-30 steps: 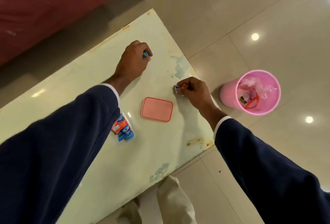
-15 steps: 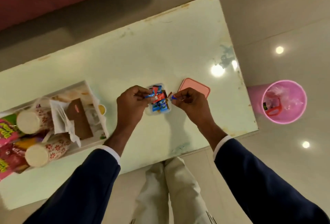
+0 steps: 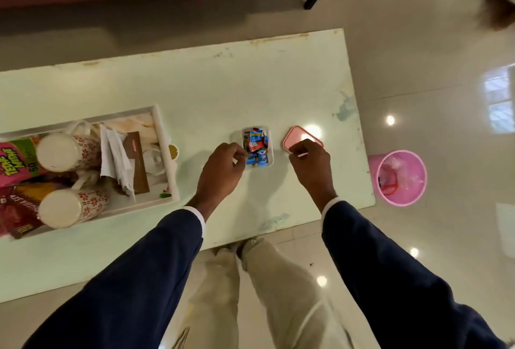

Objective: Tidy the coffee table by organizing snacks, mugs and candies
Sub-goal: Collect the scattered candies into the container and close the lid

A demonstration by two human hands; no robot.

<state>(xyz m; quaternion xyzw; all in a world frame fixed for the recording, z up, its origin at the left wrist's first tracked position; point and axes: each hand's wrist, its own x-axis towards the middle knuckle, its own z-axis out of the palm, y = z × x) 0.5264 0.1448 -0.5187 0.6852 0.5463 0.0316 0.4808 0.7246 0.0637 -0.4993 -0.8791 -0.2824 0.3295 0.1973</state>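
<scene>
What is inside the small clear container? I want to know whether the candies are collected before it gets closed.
The clear container holds wrapped candies, mostly blue with some red. It is uncovered; the pink lid lies beside it. The lower layers are hidden.

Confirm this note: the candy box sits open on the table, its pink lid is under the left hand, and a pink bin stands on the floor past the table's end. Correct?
One slip: the pink lid is under the right hand, not the left. The head view shows the left hand at the open candy box instead. The pink bin does stand on the floor beyond the table.
</scene>
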